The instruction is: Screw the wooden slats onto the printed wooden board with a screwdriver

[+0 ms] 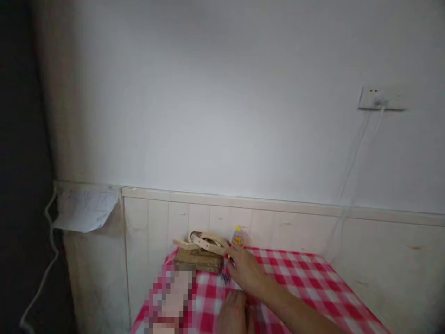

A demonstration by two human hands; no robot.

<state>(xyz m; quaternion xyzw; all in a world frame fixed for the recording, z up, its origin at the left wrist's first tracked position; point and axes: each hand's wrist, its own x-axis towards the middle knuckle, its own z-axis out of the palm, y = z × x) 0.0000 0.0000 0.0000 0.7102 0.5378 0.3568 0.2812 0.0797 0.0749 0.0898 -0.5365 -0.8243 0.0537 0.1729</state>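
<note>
My right hand (245,270) reaches across the red-and-white checked tablecloth (299,278) to the right end of a brown wooden box (198,260). Its fingers are bent beside the pale wooden hoops (205,241) stacked on the box. A small dark thing shows under the fingers; I cannot make out what it is. My left hand (233,315) rests low on the cloth at the bottom edge, its fingers cut off by the frame. A small bottle with a yellow cap (238,236) stands just behind my right hand.
The table stands against a pale panelled wall (278,222). A blurred patch (174,297) lies on the cloth in front of the box. A sheet of paper (85,208) hangs at the left ledge. A wall socket (380,98) with a white cable is up right.
</note>
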